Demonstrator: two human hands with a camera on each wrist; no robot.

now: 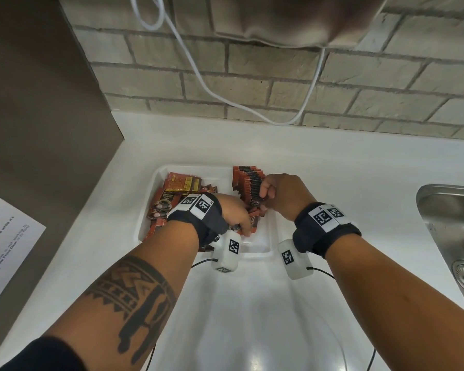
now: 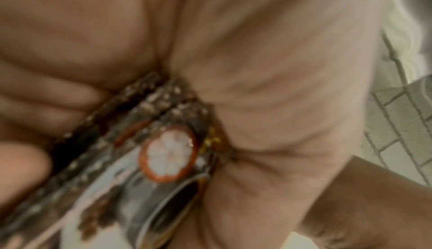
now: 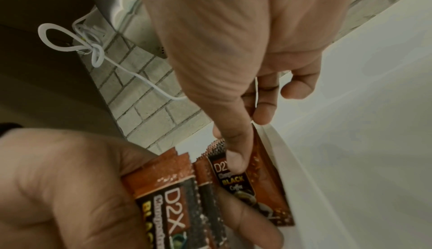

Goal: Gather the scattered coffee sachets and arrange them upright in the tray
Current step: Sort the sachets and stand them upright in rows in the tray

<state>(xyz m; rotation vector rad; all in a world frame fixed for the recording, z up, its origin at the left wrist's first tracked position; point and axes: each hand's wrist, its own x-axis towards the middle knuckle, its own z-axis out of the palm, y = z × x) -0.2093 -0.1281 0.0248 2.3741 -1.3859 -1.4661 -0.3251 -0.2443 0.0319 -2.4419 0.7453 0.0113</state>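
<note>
A white tray (image 1: 156,180) sits on the counter. Loose red-brown coffee sachets (image 1: 177,187) lie piled in its left half. A row of upright sachets (image 1: 248,180) stands along its right side. My right hand (image 1: 265,195) holds the near end of that row; in the right wrist view its thumb (image 3: 236,160) presses a "Black Coffee" sachet (image 3: 261,188) against the fingers behind it, next to the tray wall (image 3: 294,164). My left hand (image 1: 245,228) grips a small bundle of sachets (image 1: 253,222) just left of the row, also seen as the bundle (image 3: 168,197) and, blurred, the sachets (image 2: 163,142) in the palm.
A steel sink (image 1: 450,226) lies at the right. A printed sheet (image 1: 6,245) rests at the left counter edge below a brown side panel (image 1: 38,103). A white cable (image 1: 198,73) hangs down the brick wall from a beige appliance (image 1: 279,17).
</note>
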